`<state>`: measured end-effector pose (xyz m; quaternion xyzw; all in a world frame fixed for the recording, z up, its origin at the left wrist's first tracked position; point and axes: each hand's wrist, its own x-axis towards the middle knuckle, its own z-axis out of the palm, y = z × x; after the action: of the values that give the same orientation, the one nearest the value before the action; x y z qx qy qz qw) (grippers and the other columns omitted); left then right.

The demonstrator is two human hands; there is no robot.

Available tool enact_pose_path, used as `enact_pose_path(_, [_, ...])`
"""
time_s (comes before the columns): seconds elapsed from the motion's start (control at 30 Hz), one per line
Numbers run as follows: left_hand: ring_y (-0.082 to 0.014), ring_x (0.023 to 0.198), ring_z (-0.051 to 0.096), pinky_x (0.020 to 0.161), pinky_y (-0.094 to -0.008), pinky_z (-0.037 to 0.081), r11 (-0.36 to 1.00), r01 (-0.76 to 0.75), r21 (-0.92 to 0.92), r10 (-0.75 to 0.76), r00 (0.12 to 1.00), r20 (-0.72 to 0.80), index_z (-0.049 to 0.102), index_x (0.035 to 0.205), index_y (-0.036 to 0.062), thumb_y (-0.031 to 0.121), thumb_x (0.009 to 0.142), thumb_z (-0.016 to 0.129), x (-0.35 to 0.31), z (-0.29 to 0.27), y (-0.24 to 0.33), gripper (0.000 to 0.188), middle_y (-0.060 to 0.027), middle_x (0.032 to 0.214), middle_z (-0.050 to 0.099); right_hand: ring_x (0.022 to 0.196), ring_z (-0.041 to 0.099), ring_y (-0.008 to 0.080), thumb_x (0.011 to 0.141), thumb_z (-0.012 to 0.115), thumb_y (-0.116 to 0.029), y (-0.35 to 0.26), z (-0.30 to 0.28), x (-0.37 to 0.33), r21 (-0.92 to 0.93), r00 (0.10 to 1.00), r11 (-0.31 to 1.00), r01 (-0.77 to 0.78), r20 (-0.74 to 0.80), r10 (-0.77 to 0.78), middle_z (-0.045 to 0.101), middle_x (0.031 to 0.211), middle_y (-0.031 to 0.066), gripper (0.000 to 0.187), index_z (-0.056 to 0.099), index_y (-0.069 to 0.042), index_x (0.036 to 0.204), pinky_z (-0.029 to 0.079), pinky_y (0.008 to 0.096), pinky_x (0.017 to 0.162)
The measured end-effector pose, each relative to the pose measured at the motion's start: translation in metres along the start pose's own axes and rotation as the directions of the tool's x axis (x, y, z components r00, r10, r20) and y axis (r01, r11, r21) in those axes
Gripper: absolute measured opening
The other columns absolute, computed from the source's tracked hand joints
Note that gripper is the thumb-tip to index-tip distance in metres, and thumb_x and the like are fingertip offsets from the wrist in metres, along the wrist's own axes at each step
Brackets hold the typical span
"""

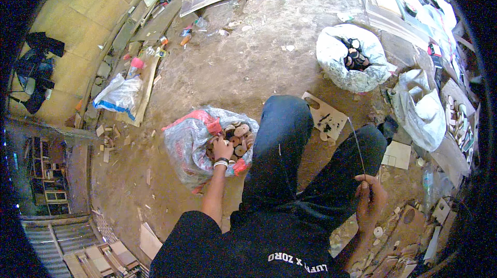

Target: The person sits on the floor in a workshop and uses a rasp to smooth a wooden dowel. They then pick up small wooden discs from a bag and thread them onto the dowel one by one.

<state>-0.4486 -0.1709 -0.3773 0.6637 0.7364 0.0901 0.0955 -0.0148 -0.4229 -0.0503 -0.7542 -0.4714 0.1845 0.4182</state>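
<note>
My left hand [223,149] reaches into a clear plastic bag [182,141] with red parts, on the ground left of my knee. Its fingers look curled among several round wooden discs [240,131]; whether one is in their grip is too small to tell. Over my right thigh, my right hand [370,190] pinches the lower end of a thin dark rod [357,142], which points up and away from me. Beyond the rod's tip, between my knees, lies a flat wooden board [325,114] with an oval hole and dark bits on it.
A white sack [331,55] holding dark-edged pieces stands ahead right, with another white sack [422,117] nearer. At left lies a white and blue plastic bag [120,93] beside a plank. A square wood piece [396,154] and scraps lie by my right leg; stacked wood [101,260] sits lower left.
</note>
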Motion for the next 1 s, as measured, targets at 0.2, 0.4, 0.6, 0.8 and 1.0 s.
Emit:
enact_pose_path(0.2, [-0.0508, 0.112, 0.056, 0.096, -0.0562, 0.046, 0.986, 0.032, -0.163, 0.013, 0.963, 0.27, 0.05, 0.132, 0.0062, 0.012, 0.07, 0.072, 0.011, 0.024, 0.021, 0.066, -0.0322, 0.116, 0.059, 0.055, 0.046, 0.0067, 0.105, 0.051, -0.022, 0.0, -0.004, -0.005, 0.122, 0.996, 0.99, -0.075, 0.066, 0.067, 0.051, 0.064, -0.0018, 0.026, 0.068, -0.004, 0.1, 0.034, 0.0251, 0.05])
enact_pose_path(0.4, [-0.0485, 0.11, 0.056, 0.094, -0.0517, 0.049, 0.997, -0.062, -0.053, 0.074, 0.958, 0.278, 0.061, 0.119, 0.0051, 0.008, 0.073, 0.071, -0.023, 0.011, 0.017, 0.048, -0.0304, 0.114, 0.058, 0.054, 0.043, 0.0055, 0.105, 0.052, -0.023, -0.003, -0.006, -0.011, 0.125, 0.997, 0.989, -0.082, -0.006, 0.083, 0.05, 0.063, -0.0027, 0.025, 0.068, -0.004, 0.1, 0.031, 0.0239, 0.049])
enact_pose_path(0.6, [-0.0476, 0.107, 0.058, 0.094, -0.0529, 0.05, 0.984, -0.167, -0.056, 0.176, 0.936, 0.304, 0.059, 0.124, 0.0052, 0.003, 0.071, 0.071, -0.033, -0.002, 0.035, 0.054, -0.0262, 0.116, 0.054, 0.054, 0.042, 0.005, 0.105, 0.053, -0.022, 0.006, 0.005, -0.005, 0.067, 0.999, 0.997, -0.038, 0.018, 0.037, 0.048, 0.063, -0.0041, 0.024, 0.068, -0.004, 0.101, 0.03, 0.0233, 0.049])
enact_pose_path(0.8, [-0.0459, 0.095, 0.06, 0.082, -0.0542, 0.051, 0.921, -0.39, -0.013, 0.388, 0.913, 0.123, 0.063, 0.117, 0.0094, 0.009, 0.072, 0.072, -0.045, 0.008, 0.034, 0.046, -0.0226, 0.106, 0.058, 0.057, 0.043, 0.005, 0.105, 0.053, -0.024, 0.004, 0.007, -0.009, 0.129, 0.997, 0.988, -0.08, 0.024, 0.077, 0.048, 0.064, -0.004, 0.024, 0.066, -0.005, 0.107, 0.032, 0.0228, 0.051])
enact_pose_path(1.0, [-0.0311, 0.081, 0.072, 0.077, -0.0425, 0.057, 0.907, -0.217, -0.361, 0.271, 0.957, 0.104, 0.077, 0.097, 0.0092, 0.017, 0.069, 0.08, -0.001, -0.016, 0.01, 0.029, -0.0142, 0.084, 0.074, 0.059, 0.051, 0.0122, 0.106, 0.049, -0.02, -0.003, 0.016, -0.021, 0.16, 0.99, 0.981, -0.113, 0.105, 0.097, 0.053, 0.066, 0.0026, 0.026, 0.062, -0.005, 0.123, 0.041, 0.0281, 0.055])
